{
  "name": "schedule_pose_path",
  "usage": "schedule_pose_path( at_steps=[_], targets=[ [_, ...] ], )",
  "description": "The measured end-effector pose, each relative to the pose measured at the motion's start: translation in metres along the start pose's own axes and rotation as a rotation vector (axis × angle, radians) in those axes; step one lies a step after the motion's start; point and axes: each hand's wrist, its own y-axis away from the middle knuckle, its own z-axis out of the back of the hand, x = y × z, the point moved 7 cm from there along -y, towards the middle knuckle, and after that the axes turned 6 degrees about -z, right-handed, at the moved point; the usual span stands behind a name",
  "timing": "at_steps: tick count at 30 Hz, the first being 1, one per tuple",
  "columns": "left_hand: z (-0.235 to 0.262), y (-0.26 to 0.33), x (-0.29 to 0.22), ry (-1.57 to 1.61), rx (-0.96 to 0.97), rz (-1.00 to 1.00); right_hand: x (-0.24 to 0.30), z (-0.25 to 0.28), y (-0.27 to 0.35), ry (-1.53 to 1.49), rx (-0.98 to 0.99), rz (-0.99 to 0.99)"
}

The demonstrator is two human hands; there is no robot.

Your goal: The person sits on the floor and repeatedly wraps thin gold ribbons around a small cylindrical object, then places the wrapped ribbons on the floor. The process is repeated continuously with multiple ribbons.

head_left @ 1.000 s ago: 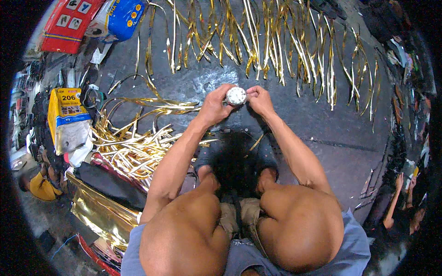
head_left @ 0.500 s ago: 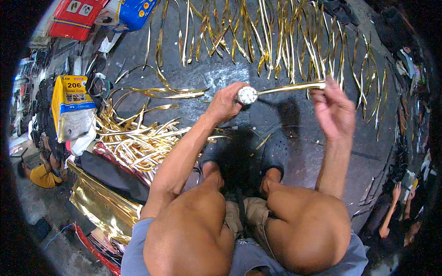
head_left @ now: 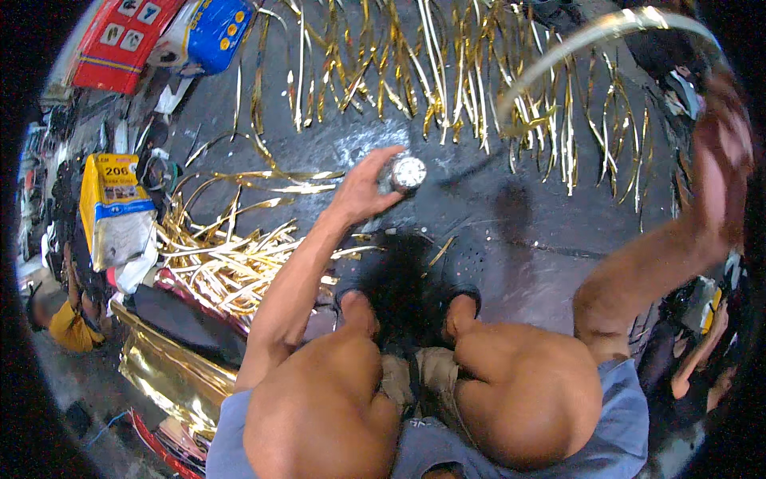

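Observation:
My left hand point(head_left: 365, 190) is closed around the side of an upright cylinder with a round silver-white top point(head_left: 409, 172), just above the dark work surface. Up at the far right, my right hand point(head_left: 722, 144) is raised and smeared by motion. A long gold strip point(head_left: 610, 25) runs from it, arching leftward with its free end over the surface. Many thin gold strips point(head_left: 439, 80) lie spread side by side along the far side. To the left of my left forearm sits a tangled heap of gold strips point(head_left: 227, 259), and a few longer ones lie above it.
A yellow-and-blue package point(head_left: 120, 211) stands at the left; a red package point(head_left: 120, 44) and a blue package point(head_left: 209, 36) are at the far left. Gold sheet material point(head_left: 171, 367) lies near my left knee. Other people are at the left point(head_left: 73, 326) and right point(head_left: 702, 351) edges.
My right hand has swung up and far right, drawing the gold strip away from the cylinder into an arc. My left hand keeps hold of the cylinder.

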Motion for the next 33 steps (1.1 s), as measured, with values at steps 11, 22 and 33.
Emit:
schedule_pose_path(
  at_steps=[11, 22, 33],
  targets=[
    [0.079, 0.061, 0.084, -0.773, -0.014, 0.321, -0.066, 0.170, -0.162, 0.281, -0.723, 0.090],
    [0.098, 0.058, 0.081, -0.754, 0.034, 0.123, -0.262, 0.232, 0.127, -0.306, -1.536, 0.127],
    [0.024, 0.023, 0.056, -0.047, 0.038, 0.451, -0.380, 0.003, 0.156, 0.863, -0.344, -0.707]
  ],
)
